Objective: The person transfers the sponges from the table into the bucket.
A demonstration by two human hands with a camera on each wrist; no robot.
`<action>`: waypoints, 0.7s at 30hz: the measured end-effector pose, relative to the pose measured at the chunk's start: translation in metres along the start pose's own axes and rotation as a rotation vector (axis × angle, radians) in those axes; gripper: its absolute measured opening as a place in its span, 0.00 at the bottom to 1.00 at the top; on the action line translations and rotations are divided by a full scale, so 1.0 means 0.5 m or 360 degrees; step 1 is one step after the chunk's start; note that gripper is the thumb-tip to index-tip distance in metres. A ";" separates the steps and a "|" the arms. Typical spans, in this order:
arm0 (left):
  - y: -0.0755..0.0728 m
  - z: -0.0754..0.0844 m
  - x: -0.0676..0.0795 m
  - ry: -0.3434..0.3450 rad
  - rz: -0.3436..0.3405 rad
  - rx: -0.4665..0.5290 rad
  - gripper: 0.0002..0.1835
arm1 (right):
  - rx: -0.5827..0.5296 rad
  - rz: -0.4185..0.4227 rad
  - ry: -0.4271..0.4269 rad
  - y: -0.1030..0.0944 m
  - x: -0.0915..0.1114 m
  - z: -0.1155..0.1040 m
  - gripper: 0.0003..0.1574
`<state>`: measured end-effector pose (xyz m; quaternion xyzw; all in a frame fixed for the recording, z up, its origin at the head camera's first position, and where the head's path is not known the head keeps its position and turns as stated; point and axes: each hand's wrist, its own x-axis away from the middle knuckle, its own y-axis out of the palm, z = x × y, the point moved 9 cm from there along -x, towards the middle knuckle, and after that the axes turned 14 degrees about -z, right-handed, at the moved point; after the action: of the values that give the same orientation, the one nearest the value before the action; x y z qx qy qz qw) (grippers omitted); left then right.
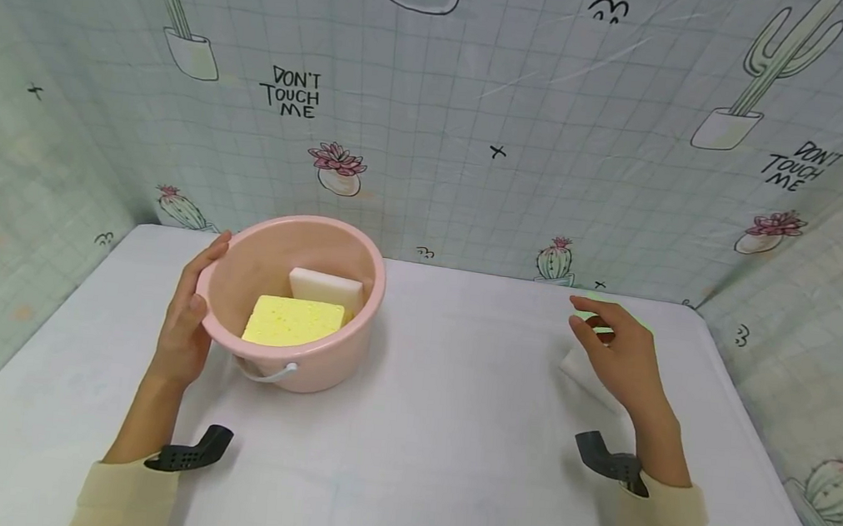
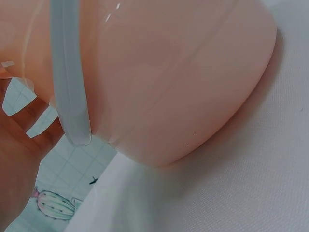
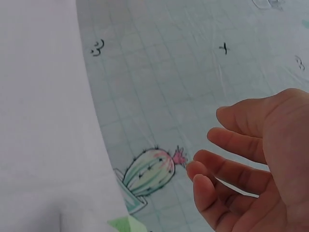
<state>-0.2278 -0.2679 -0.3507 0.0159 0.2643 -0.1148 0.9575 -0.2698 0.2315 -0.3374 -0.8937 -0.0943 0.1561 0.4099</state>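
A pink bucket [image 1: 322, 367] with a pale bail handle [image 2: 71, 72] stands at the left of the white table. Inside lie a yellow sponge [image 1: 296, 323] and a white sponge-like block [image 1: 326, 288]. My left hand [image 1: 186, 330] holds the bucket by its left side, thumb at the rim and fingers along the outer wall. Over the table's right part hovers my right hand [image 1: 622, 356], fingers loosely bent, nothing between them. Under and behind it show a light green piece [image 1: 597, 316] and a white flat piece [image 1: 583, 371], mostly hidden by the hand.
The white table [image 1: 435, 448] ends at a cloth backdrop [image 1: 464, 208] printed with cacti and words, which also hangs at both sides. A dark wrist mount [image 1: 187, 451] sits on the left wrist, and another mount [image 1: 607, 459] on the right.
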 end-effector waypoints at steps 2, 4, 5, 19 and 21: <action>0.000 0.000 0.000 -0.0002 0.0000 -0.0002 0.32 | 0.0002 0.0025 0.0029 -0.008 0.003 0.014 0.22; -0.001 -0.001 0.001 0.0002 -0.0002 -0.0001 0.32 | 0.0003 0.0047 0.0059 -0.015 0.006 0.027 0.22; -0.002 -0.001 0.001 0.0001 0.0001 0.0000 0.32 | 0.0004 0.0054 0.0080 -0.018 0.008 0.033 0.22; -0.001 -0.004 -0.001 0.0003 -0.0005 0.0031 0.32 | -0.0010 0.0110 0.0439 -0.044 0.033 0.146 0.28; -0.001 -0.004 -0.001 0.0007 -0.0008 0.0037 0.32 | -0.0014 0.0126 0.0493 -0.044 0.037 0.166 0.28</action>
<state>-0.2291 -0.2680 -0.3522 0.0265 0.2651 -0.1201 0.9563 -0.2828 0.3095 -0.3756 -0.9119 0.0047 0.0321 0.4092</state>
